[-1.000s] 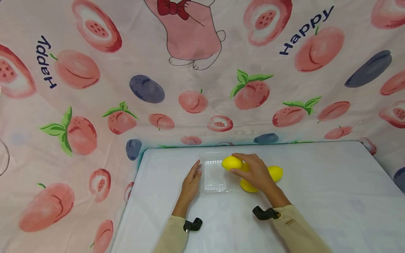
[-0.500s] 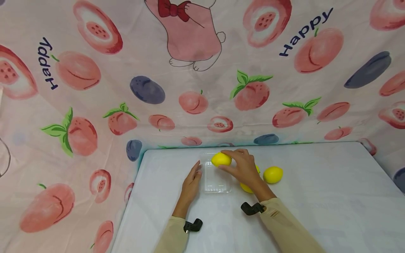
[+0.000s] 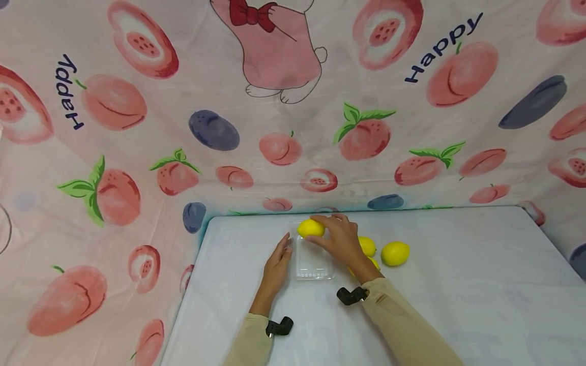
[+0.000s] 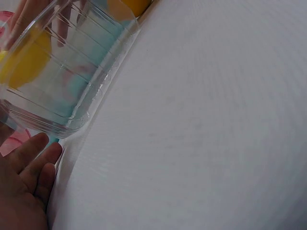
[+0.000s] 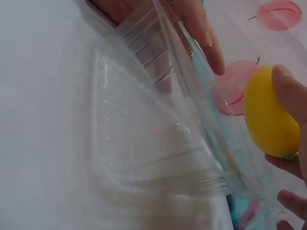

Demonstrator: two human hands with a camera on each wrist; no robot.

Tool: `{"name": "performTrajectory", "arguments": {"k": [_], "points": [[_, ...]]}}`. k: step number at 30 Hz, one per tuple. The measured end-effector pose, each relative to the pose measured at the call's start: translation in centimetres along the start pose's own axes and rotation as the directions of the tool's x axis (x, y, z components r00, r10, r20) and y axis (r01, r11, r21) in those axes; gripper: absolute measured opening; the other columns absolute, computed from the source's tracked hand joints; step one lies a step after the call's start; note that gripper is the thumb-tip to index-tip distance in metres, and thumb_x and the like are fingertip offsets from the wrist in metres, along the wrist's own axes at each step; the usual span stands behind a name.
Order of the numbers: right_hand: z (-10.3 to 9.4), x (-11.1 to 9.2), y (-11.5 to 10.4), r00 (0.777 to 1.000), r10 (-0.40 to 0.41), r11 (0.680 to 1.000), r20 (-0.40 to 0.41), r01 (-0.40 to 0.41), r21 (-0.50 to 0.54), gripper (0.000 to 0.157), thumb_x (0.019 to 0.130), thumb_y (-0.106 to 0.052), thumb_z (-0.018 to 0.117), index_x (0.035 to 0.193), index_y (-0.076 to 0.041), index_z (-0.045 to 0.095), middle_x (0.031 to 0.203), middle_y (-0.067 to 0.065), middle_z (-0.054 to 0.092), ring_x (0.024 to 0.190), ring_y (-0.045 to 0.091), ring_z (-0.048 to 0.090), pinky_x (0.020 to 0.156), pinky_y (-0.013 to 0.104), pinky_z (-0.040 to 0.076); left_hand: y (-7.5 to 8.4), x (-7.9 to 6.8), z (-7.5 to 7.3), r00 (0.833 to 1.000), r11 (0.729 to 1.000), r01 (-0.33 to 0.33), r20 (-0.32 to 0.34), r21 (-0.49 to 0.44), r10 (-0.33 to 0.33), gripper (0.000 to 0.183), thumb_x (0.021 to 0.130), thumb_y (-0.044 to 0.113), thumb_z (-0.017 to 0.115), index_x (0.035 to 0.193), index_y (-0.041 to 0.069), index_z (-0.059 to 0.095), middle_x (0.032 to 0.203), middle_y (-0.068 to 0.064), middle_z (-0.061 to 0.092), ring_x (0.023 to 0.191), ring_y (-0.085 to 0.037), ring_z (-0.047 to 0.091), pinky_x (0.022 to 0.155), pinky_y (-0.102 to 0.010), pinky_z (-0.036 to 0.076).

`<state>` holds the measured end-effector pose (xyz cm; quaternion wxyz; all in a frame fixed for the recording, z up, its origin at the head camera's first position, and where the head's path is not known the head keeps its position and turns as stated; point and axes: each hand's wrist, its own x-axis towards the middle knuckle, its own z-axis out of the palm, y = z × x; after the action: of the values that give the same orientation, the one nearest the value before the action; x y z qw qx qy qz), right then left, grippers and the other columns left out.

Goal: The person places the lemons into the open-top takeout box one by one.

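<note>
My right hand (image 3: 340,238) pinches a yellow lemon (image 3: 310,229) between thumb and fingers, over the far end of a clear plastic container (image 3: 315,262). In the right wrist view the lemon (image 5: 268,115) is just beyond the container's rim, held clear of its floor. My left hand (image 3: 276,264) lies along the container's left side with its fingers extended; in the left wrist view those fingers (image 4: 33,163) are close to the container's corner, and contact is hard to tell. Right of the container are more lemons: one (image 3: 368,246) beside my right hand, another mostly hidden behind my wrist.
A third loose lemon (image 3: 396,253) sits farther right on the white-covered table (image 3: 480,284). Behind the table's far edge hangs a pink fruit-print cloth (image 3: 316,137). Black wrist cameras are strapped at both sleeves.
My right hand has carried the lemon leftward, from the container's right edge to over its far left part. The lemons on the right are more exposed. My left hand has stayed in place.
</note>
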<state>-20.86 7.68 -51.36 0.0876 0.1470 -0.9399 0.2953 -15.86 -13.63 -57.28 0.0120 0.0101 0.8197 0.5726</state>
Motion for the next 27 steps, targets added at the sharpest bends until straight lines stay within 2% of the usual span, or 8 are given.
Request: {"name": "performTrajectory", "arguments": {"k": [8, 16, 27], "points": [[0.8, 0.4, -0.1, 1.000, 0.000, 1.000, 0.006, 0.000, -0.009, 0.062, 0.085, -0.064, 0.072, 0.140, -0.036, 0.060, 0.138, -0.003, 0.067, 0.127, 0.032, 0.056, 0.094, 0.058, 0.043, -0.1, 0.0, 0.0, 1.000, 1.000, 0.003, 0.003, 0.003, -0.003, 0.050, 0.109, 0.042, 0.045, 0.158, 0.034, 0.039, 0.154, 0.000, 0.053, 0.141, -0.026, 0.051, 0.120, -0.051, 0.037], [1.0, 0.8, -0.3, 1.000, 0.011, 1.000, 0.010, -0.011, -0.024, 0.064, 0.084, -0.066, 0.071, 0.140, -0.036, 0.061, 0.138, -0.003, 0.067, 0.126, 0.030, 0.051, 0.096, 0.060, 0.042, -0.2, 0.0, 0.0, 1.000, 1.000, 0.002, 0.006, 0.006, -0.002, 0.050, 0.109, 0.041, 0.045, 0.158, 0.034, 0.038, 0.154, 0.001, 0.053, 0.141, -0.025, 0.052, 0.120, -0.052, 0.037], [2.1, 1.2, -0.7, 1.000, 0.026, 0.996, -0.008, -0.027, -0.086, 0.065, 0.081, -0.070, 0.071, 0.137, -0.036, 0.065, 0.129, -0.004, 0.072, 0.116, 0.028, 0.050, 0.095, 0.066, 0.032, -0.3, 0.1, 0.0, 1.000, 1.000, -0.017, 0.011, 0.001, 0.017, 0.050, 0.110, 0.034, 0.045, 0.159, 0.028, 0.038, 0.154, 0.000, 0.053, 0.139, -0.027, 0.053, 0.118, -0.053, 0.038]]}}
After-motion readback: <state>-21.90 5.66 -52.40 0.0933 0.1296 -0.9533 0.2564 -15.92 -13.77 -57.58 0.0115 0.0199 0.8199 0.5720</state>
